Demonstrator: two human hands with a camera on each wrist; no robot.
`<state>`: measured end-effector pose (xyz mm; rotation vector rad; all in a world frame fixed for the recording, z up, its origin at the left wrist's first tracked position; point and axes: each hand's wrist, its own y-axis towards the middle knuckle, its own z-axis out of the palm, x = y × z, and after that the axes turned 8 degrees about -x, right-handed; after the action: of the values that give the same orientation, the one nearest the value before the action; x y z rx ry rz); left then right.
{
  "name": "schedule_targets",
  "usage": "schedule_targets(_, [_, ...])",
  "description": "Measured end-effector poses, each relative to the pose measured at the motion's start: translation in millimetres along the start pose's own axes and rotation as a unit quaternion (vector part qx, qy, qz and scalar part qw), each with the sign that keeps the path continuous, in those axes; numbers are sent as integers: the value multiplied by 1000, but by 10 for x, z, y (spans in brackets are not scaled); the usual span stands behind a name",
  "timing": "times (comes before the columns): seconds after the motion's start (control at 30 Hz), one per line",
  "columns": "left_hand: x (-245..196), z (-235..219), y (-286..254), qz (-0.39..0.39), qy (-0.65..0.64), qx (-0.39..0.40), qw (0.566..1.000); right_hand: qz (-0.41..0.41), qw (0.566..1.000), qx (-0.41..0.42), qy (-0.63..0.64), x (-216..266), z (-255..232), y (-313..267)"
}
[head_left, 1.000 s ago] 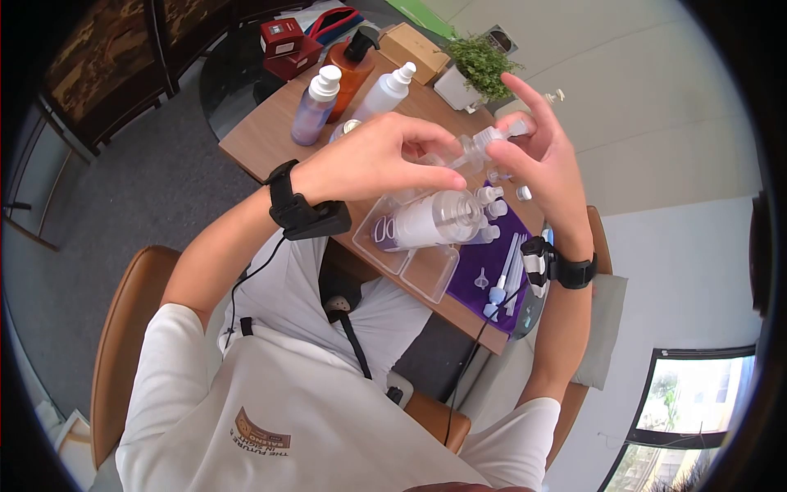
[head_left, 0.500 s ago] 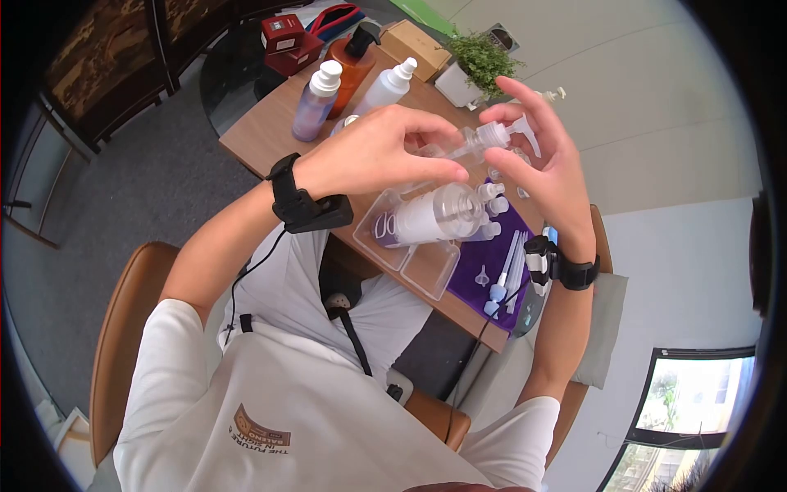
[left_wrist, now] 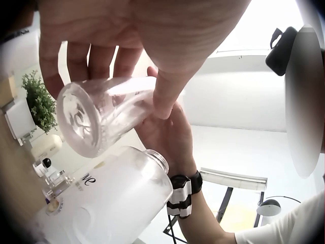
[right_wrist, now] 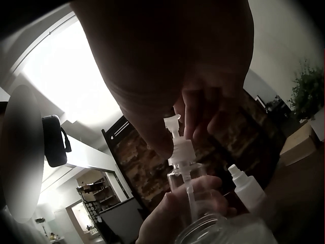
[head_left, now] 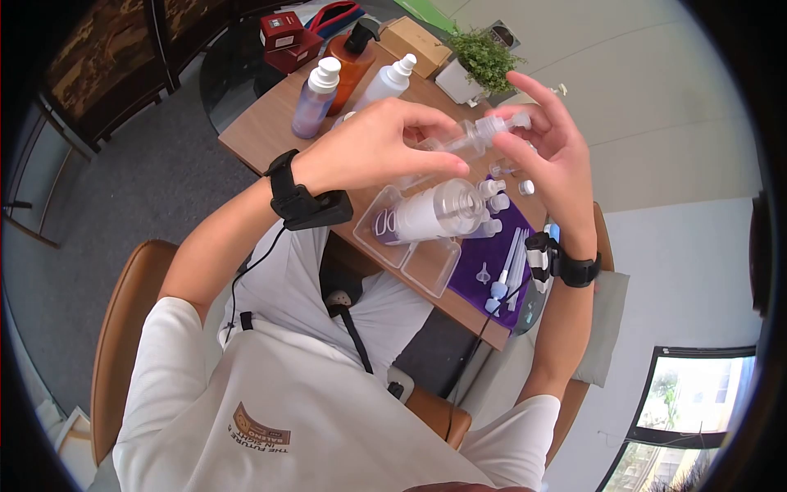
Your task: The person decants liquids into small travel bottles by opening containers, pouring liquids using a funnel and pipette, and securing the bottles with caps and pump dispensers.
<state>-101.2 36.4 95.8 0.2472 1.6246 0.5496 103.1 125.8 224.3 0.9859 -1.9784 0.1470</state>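
My left hand (head_left: 381, 148) grips a small clear bottle (left_wrist: 109, 122), holding it tilted above the table. Its thumb and fingers wrap the bottle's sides, and the base faces the left wrist view. At the other end, my right hand (head_left: 553, 156) pinches the collar of a clear pump head (right_wrist: 182, 152) between thumb and fingers. The pump sits at the bottle's mouth, its tube running down inside. Just below both hands stands a large, uncapped clear bottle (head_left: 434, 215) with a white label, its open neck (left_wrist: 158, 160) close to the right hand.
Clear trays (head_left: 430, 271) lie by the large bottle. A purple mat (head_left: 471, 271) carries small bottles, a little funnel (head_left: 483, 273) and droppers (head_left: 515, 266). Farther back are a white-capped bottle (head_left: 316, 98), an amber pump bottle (head_left: 352, 70), a white bottle (head_left: 385, 86) and a potted plant (head_left: 479, 66).
The pump head's spout has turned between frames, swinging down and then back toward the right. My right fingers have opened and closed again round the collar. The left hand has stayed nearly still.
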Motion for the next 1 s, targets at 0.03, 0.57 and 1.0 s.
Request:
schedule_targets(0.03, [-6,1,-4,-5,8,6,1000,8,999,3,-45,-1,-19,6])
schedule_targets(0.57, [-43,-16,-18,-23,42,11,999,35,994,31,95,-88,24,41])
schedule_targets(1.0, [-8,-10,-8,-8,38,4,999,28,997,14,77,-135,0,28])
